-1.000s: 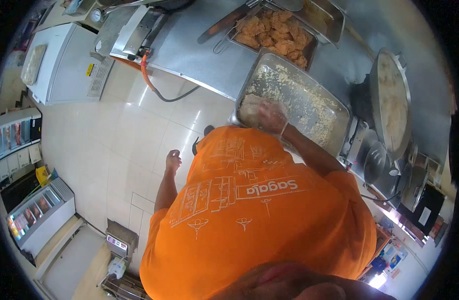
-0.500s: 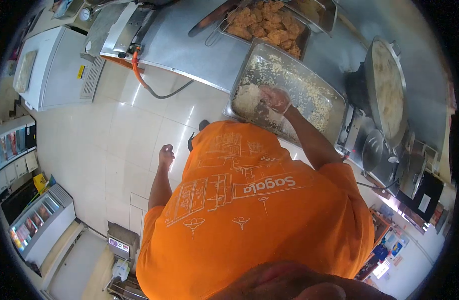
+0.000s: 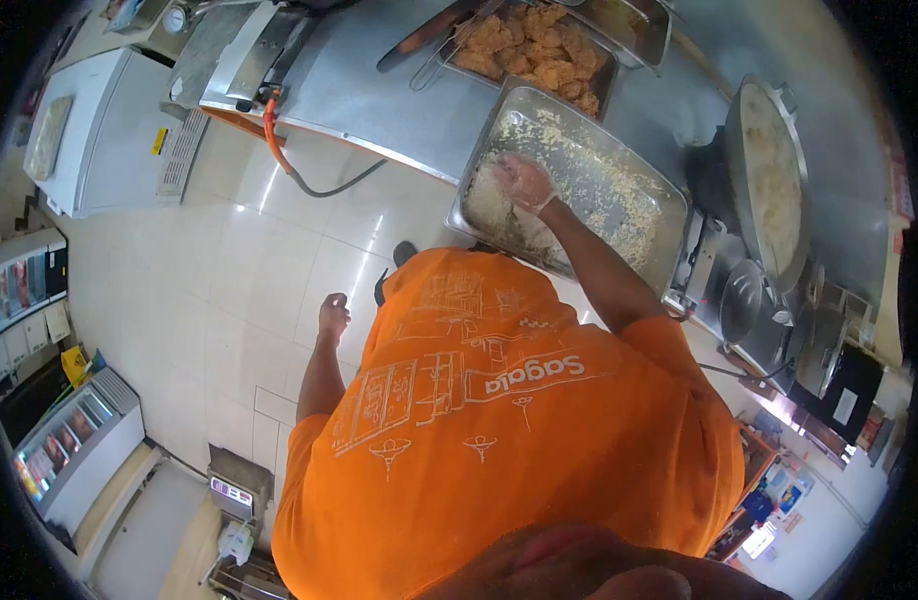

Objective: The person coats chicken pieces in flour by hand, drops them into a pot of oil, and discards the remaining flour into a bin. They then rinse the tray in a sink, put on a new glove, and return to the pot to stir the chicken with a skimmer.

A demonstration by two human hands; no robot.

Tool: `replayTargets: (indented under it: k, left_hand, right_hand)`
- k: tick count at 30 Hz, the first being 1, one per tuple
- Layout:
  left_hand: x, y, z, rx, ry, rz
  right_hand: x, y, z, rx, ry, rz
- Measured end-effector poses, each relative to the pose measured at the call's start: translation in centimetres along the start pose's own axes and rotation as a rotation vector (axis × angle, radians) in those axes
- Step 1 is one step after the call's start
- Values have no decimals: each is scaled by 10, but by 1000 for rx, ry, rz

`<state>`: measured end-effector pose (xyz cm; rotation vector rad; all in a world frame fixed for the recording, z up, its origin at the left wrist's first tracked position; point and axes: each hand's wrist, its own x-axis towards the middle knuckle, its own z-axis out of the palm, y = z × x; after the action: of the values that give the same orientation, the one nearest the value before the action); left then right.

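My right hand (image 3: 525, 182), in a clear glove, is inside a deep metal tray (image 3: 669, 232), over its left part. Its fingers are curled beside a mound of pale, flour-like powder (image 3: 487, 203); what they hold, if anything, is hidden. Pale crumbs (image 3: 634, 205) are scattered across the tray floor. My left hand (image 3: 334, 314) hangs low at my left side above the floor, its fingers loosely curled in with nothing seen in them.
Fried pieces (image 3: 539, 48) fill a tray behind the metal one. A large pan of bubbling liquid (image 3: 774, 170) stands at the right, with a round strainer (image 3: 742, 300) below it. An orange hose (image 3: 271, 130) hangs from the metal counter (image 3: 379, 110). A white freezer (image 3: 104, 130) stands left.
My right hand has moved left and slightly away from me inside the tray. My left hand has barely moved.
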<state>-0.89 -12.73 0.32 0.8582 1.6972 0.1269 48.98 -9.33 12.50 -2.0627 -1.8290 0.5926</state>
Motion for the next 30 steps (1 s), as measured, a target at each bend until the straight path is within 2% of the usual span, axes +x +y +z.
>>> replayTargets:
  k: [3,6,9,11,13,15,18,20,22,24,27,29,30]
  left_hand:
    - [-2,-2,-2,-28,2,31]
    - [-1,-9,-2,-49,3,34]
    - [0,-17,-1,-35,-1,3]
    - [-5,-15,3,-33,0,-30]
    - [-8,-10,5,-35,-6,-38]
    - [-5,-10,5,-54,-16,-16]
    - [4,-19,-2,-80,-23,28]
    - [6,-15,-5,-63,-7,24]
    - [0,-6,-9,-82,1,3]
    - [-1,-4,-9,-93,5,-15]
    - [2,-7,-11,-69,-1,-37]
    - [8,-9,-12,-21,-17,-60]
    - [14,-13,-14,-43,-38,-57]
  right_hand:
    - [-6,4,11,29,-45,-22]
    - [-10,30,33,362,-104,-95]
    - [-13,1,17,217,-45,-100]
    - [-12,2,5,620,-339,94]
    - [-14,-1,-11,520,-477,162]
    - [-16,-15,-36,-84,-435,90]
    - [-37,72,39,1585,-295,-312]
    - [-58,43,3,1793,-373,34]
    - [-73,18,-29,1707,-380,231]
    - [-78,10,-46,1351,-321,256]
    - [-70,17,-74,709,-220,138]
    - [-63,76,-64,517,-46,35]
    - [-61,105,-59,606,25,32]
